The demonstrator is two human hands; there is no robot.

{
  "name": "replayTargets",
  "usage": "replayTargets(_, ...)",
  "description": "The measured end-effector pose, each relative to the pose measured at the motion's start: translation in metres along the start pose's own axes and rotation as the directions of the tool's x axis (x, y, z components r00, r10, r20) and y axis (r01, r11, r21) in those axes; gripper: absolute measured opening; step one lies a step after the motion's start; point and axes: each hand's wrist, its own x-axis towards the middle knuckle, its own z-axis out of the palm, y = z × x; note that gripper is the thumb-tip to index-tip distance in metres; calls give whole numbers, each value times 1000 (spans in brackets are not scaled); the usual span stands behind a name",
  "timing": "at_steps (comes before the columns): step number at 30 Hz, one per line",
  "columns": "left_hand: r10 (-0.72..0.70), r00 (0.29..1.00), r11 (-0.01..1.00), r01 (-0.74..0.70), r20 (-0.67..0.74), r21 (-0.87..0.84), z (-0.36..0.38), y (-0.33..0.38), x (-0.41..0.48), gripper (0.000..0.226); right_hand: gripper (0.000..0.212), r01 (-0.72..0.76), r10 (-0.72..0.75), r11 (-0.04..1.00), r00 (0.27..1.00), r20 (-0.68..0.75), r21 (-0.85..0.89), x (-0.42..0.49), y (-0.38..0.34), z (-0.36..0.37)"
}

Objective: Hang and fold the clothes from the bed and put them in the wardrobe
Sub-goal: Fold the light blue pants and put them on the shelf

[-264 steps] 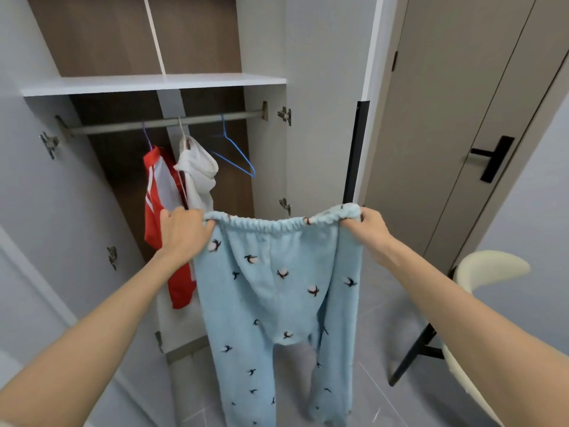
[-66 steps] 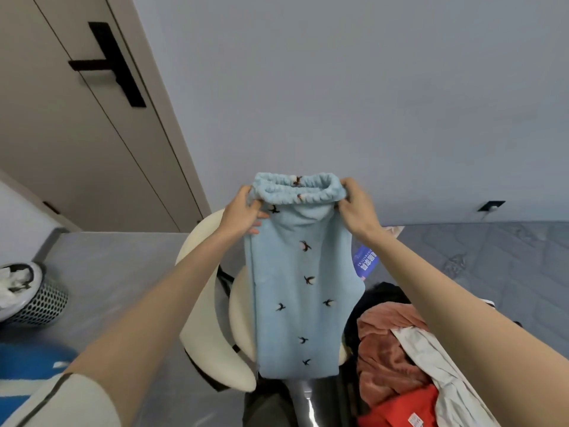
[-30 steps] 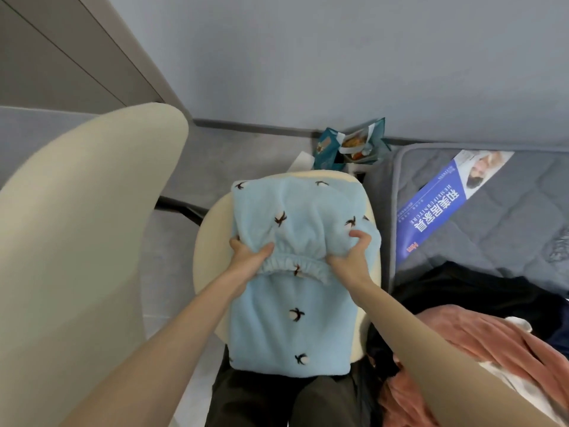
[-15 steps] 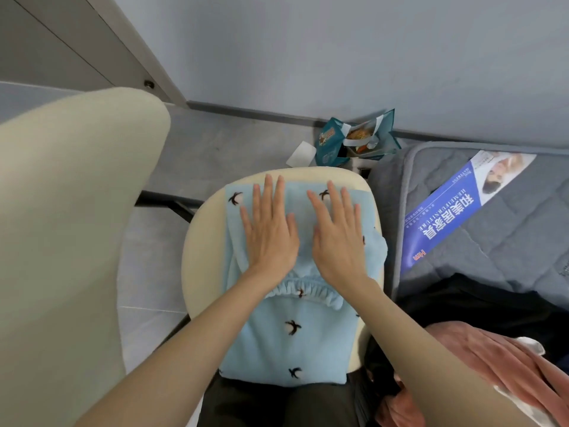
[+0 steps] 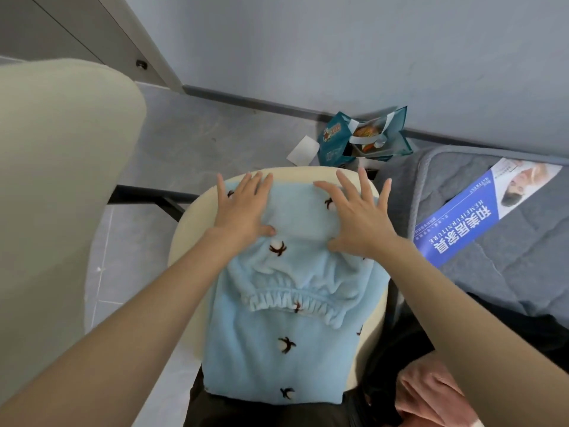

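Note:
The light blue fleece trousers (image 5: 286, 343) with a dark bird print lie folded on the cream chair seat (image 5: 191, 229), the elastic waistband doubled back across the middle. My left hand (image 5: 243, 208) lies flat with spread fingers on the far left of the folded cloth. My right hand (image 5: 358, 211) lies flat on the far right part, its fingers reaching past the cloth's far edge. Both press the fabric down onto the seat.
The chair's cream backrest (image 5: 61, 186) fills the left side. A grey mattress (image 5: 498, 235) with a blue leaflet (image 5: 486, 208) lies at right, with black clothing (image 5: 523, 331) and a pink garment (image 5: 431, 396) on its near edge. A teal bag (image 5: 366, 140) stands on the floor by the wall.
Both hands have slid across the folded trousers toward the far edge of the seat and spread apart, smoothing the cloth. A second ago they gripped the waistband.

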Motion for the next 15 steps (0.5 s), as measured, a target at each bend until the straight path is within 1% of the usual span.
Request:
replayTargets(2, 25, 996, 996, -32, 87, 88, -15, 3, 13, 103, 106, -51, 52, 999, 995, 86, -13, 8, 0, -5)
replayTargets(4, 22, 994, 996, -32, 107, 89, -21, 9, 20, 94, 94, -99, 103, 994, 989, 108, -45, 12, -2, -8)
replayTargets(7, 2, 997, 994, -11, 78, 113, -22, 12, 15, 67, 57, -124, 128, 991, 985, 116, -41, 7, -8, -13)
replayTargets(9, 4, 1000, 986, -7, 18, 165, -17, 12, 1, 48, 47, -132, 135, 991, 978, 157, -31, -4, -12, -17)
replayTargets(11, 37, 998, 975, -27, -43, 218, -18, 12, -12, 37, 44, -136, 139, 990, 965, 224, -29, -13, -13, -27)
replayTargets(13, 74, 997, 967, -69, -8, 246, -31, 11, -22, 39, 43, -154, 152, 988, 946, 288, -15, -22, -14, -45)
replayTargets(14, 89, 995, 971, -95, 41, 221, -41, 9, -25, 43, 38, -145, 144, 989, 952, 270, -16, -27, -13, -54)
replayTargets(15, 95, 989, 978, -114, 112, 173, -54, 8, -27, 49, 29, -122, 127, 992, 972, 199, -37, -32, -13, -62)
